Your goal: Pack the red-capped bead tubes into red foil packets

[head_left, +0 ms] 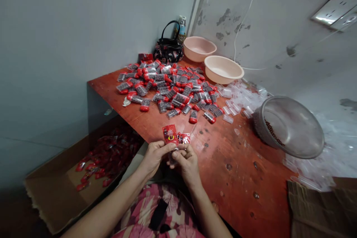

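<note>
My left hand (154, 156) pinches a red printed card (169, 133) between thumb and fingers, just over the table's near edge. Close against it, my right hand (188, 163) has its thumb and fingers pressed together low by the card. What those fingers hold is mostly hidden; a small clear bit shows between the hands. A second red printed piece (184, 138) appears just beyond my right fingers. Farther back lies a heap of clear plastic tubes with red caps (181, 98), filled with dark beads.
Empty clear tubes (228, 119) spread along the right of the red table (217, 171), around a grey basin (292, 126) with brown beads. Two pale basins (223, 70) and a black handbag (168, 50) stand behind. At lower left, a cardboard box (55, 193) holds red packages.
</note>
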Demonstrator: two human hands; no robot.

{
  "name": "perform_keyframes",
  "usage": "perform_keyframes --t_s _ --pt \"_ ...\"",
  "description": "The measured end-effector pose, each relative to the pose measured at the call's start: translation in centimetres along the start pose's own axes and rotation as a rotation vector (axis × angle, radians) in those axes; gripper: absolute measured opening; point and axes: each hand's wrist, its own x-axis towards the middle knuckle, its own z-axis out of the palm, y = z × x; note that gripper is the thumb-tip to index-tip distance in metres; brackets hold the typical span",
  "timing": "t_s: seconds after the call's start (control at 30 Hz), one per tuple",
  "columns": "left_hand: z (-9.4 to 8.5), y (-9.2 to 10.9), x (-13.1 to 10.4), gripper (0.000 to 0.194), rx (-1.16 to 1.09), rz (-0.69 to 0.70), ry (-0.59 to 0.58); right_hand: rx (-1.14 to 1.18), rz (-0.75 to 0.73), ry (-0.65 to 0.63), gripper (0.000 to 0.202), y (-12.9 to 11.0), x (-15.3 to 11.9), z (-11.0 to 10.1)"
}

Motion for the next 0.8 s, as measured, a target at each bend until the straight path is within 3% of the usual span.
perform_keyframes --t_s 0.13,0.2,0.3,0.4,0.6,0.8 --pt "0.2 -0.3 0.0 0.018 -0.100 0.000 0.050 -0.141 -0.111 0.012 0.019 0.2 0.1 -0.2" --pt "0.2 -0.5 -0.1 0.018 -0.081 0.013 0.042 -0.073 -0.081 -0.014 0.019 0.1 0.3 -0.2" --pt "0.0 -0.7 -0.4 0.020 -0.029 0.008 -0.063 0.111 -0.003 -0.048 0.023 0.2 0.6 -0.2" --pt "-0.4 -0.6 -0.6 0.023 -0.033 -0.022 -0.113 0.181 0.020 -0.020 0.023 0.4 0.5 0.1" --pt "-0.6 0.4 -0.3 0.020 -0.155 0.043 0.153 0.126 0.026 -0.039 0.033 0.0 -0.4 0.3" --pt "-0.5 0.8 -1.1 0.021 -0.153 0.046 0.165 0.111 0.033 0.036 0.027 0.1 -0.5 0.6"
